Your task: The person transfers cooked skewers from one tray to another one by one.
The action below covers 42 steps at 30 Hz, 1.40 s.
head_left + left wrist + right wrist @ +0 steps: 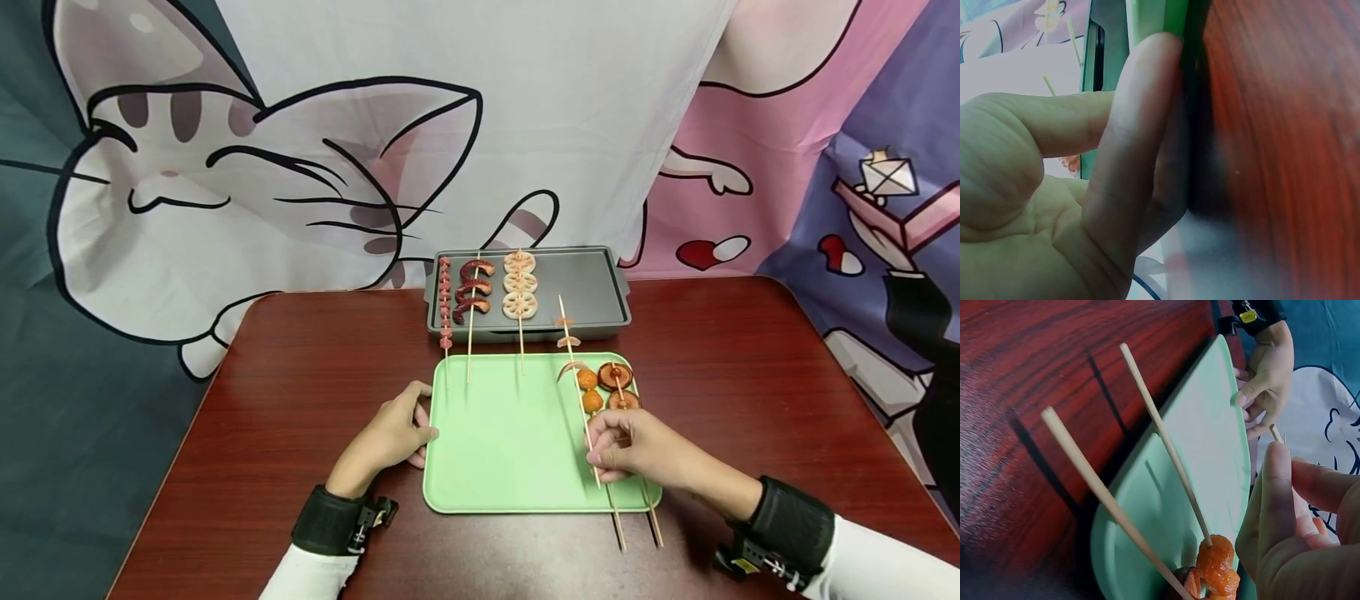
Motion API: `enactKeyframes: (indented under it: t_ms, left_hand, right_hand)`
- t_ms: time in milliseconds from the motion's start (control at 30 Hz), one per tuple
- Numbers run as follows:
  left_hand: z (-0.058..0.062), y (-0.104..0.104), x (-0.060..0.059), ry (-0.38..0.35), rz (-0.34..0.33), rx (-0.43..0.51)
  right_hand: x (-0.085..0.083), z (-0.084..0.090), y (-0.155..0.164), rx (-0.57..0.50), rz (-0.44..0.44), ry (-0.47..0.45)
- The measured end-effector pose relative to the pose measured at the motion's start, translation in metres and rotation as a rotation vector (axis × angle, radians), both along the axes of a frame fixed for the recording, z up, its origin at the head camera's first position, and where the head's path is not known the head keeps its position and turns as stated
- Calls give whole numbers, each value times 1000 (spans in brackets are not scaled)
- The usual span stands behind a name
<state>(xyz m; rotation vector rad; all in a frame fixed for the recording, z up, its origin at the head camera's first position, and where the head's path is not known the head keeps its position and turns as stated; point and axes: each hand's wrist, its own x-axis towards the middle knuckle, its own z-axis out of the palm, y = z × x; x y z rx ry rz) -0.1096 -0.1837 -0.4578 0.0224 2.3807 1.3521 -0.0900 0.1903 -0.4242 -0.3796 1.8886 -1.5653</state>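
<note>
My left hand (390,429) holds the left rim of a light green tray (510,467), thumb at the edge. In the left wrist view, fingers press against the tray's edge (1157,19). My right hand (637,446) pinches the lower part of a wooden skewer (582,408) above the tray's right side. That skewer carries several thin, curved, pale orange pieces whose kind I cannot tell. Beneath it on the tray lie a skewer of orange balls (592,402) and a skewer of mushroom caps (615,376), their sticks jutting over the front rim.
Behind the green tray stands a grey baking pan (573,287). On its left half rest a skewer of small pink meat pieces (445,300), one of reddish-brown curled pieces (472,287) and one of lotus root slices (520,305). A printed curtain (585,100) hangs behind the brown table (315,358).
</note>
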Motion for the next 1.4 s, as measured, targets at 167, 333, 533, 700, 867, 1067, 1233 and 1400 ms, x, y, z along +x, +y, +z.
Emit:
enactKeyframes:
  t_ms: [167,333,533,700,867,1067,1233,1400]
  left_hand:
    - [-1,0,0,-6,-2,-5]
    - [-1,0,0,-9,4,0]
    - [-1,0,0,-9,5,2]
    - [0,0,0,-10,11,3]
    - [1,1,0,-11,14,1]
    - [1,1,-1,0,3,-1]
    - [2,1,-1,7,3,-1]
    - [1,0,0,5,6,-2]
  right_hand:
    - [8,-4,2,1,-4,-2]
    - [15,-8,2,21,-6,13]
    - [22,-9,3,67,-16,28]
    - [27,-8,0,81,-21,-9]
    - [29,-8,-2,84,-11,-38]
    - [28,-9,-4,94,1,-58]
    - [28,-9,-6,112,7,-61]
    - [28,-10,-7,122,4,-67]
